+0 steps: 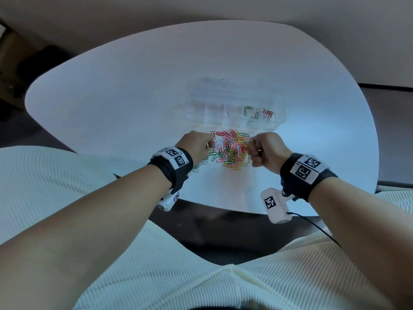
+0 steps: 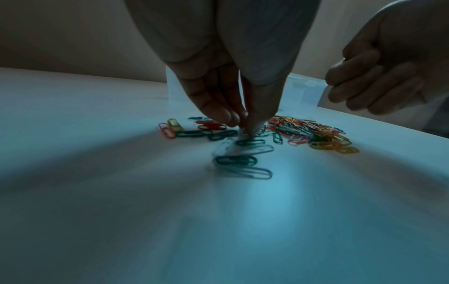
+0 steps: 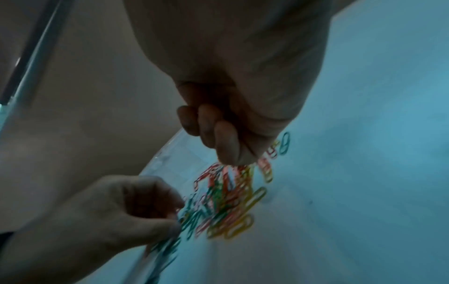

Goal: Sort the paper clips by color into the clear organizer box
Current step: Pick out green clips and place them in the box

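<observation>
A heap of mixed paper clips (image 1: 230, 151) in red, green, yellow and white lies on the white table (image 1: 125, 104). Behind it stands the clear organizer box (image 1: 214, 113). One of its compartments holds green clips (image 1: 250, 113) and another holds red clips (image 1: 268, 114). My left hand (image 1: 209, 146) is at the heap's left edge, thumb and fingers pinching a white clip (image 2: 243, 134) on the tabletop. My right hand (image 1: 250, 151) is curled in a fist at the heap's right edge. Its fingertips (image 3: 228, 153) pinch down at the yellow clips (image 3: 245, 169); what the fist holds is hidden.
The table's near edge (image 1: 223, 205) runs just under my wrists, and my lap in a cream ribbed garment (image 1: 67, 180) is below it. One stray clip (image 1: 178, 225) lies on the dark floor. A black cable (image 1: 317, 227) trails from the right wrist camera.
</observation>
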A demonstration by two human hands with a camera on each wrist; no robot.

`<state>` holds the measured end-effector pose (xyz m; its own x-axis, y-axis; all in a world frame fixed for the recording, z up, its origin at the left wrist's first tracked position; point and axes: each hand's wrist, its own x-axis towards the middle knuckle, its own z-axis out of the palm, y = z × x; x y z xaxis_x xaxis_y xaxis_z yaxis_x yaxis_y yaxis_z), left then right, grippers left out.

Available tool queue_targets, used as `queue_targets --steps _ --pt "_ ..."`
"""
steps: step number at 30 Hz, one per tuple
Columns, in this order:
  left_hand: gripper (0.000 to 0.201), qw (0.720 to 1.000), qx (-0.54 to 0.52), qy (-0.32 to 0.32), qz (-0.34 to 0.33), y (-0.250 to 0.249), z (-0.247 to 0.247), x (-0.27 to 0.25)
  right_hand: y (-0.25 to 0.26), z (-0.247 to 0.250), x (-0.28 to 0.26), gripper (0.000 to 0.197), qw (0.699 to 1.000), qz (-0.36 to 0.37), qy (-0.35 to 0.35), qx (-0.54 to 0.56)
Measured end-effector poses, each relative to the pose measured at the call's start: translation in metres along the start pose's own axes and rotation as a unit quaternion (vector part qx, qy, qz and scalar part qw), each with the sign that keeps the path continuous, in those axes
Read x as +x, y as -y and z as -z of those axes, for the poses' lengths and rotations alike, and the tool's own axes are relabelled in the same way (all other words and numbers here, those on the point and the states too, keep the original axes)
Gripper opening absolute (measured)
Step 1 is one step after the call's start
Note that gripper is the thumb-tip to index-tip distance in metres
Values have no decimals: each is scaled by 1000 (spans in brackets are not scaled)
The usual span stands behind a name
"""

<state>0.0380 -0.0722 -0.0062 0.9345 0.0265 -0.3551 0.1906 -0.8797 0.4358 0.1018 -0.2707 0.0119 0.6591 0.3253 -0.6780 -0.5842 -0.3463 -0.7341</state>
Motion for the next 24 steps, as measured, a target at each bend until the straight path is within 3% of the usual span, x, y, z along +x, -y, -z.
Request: queue_targets --steps 2,4,6,8,10,13,19,22,24 --pt "25 1000 -12 -3 11 1 1 1 -2 -12 -2 21 998 -22 37 42" --pt "27 999 -33 -13 24 2 4 2 -4 -22 2 28 999 -16 26 23" --pt "26 994 -90 -35 45 3 9 4 -9 -30 7 42 989 45 -23 -136" --pt "21 985 -148 -56 69 1 16 5 -13 -37 10 44 934 121 -85 -325" --pt "13 974 -196 -61 98 1 21 5 -18 -40 11 32 895 163 -105 -403" --pt "24 962 -222 -56 146 5 26 5 -25 -41 14 25 874 159 -104 -447" --pt "31 971 -161 80 155 5 26 5 -30 -36 14 28 840 171 -99 -505" --pt "42 974 -140 81 159 5 22 5 -26 -36 11 20 833 171 -96 -517" --pt "45 983 -105 74 129 6 20 1 -25 -36 10 16 836 167 -104 -512"
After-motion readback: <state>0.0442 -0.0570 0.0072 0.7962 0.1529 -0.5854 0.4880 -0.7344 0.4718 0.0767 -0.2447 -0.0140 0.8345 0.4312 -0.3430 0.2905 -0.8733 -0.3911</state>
